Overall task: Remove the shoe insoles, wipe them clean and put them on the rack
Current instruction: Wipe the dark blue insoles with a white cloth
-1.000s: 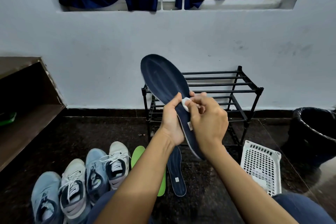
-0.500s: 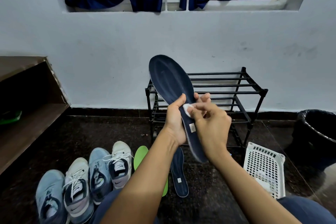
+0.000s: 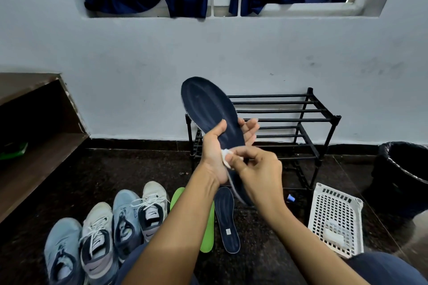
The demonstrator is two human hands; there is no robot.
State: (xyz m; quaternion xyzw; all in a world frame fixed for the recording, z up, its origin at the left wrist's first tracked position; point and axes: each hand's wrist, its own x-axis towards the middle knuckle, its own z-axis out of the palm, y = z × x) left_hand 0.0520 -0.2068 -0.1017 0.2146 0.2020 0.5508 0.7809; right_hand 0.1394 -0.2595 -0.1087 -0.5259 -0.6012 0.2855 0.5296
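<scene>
My left hand [image 3: 215,146] grips a dark blue insole [image 3: 208,106] around its middle, toe end tilted up and to the left, in front of the black metal rack [image 3: 301,120]. My right hand [image 3: 257,169] pinches a small white wipe [image 3: 225,157] against the insole's lower half, near the heel. A second dark blue insole [image 3: 228,220] and a green insole [image 3: 208,233] lie on the floor below my arms. The rack's shelves hold nothing that I can see.
Several sneakers [image 3: 104,233] stand in a row on the dark floor at lower left. A white plastic basket [image 3: 335,220] sits right of the rack, with a black bin [image 3: 403,173] beyond it. A wooden shelf [image 3: 34,146] runs along the left wall.
My right hand has slid the wipe down the insole from its middle toward the heel. The left hand keeps its hold; the view has shifted slightly.
</scene>
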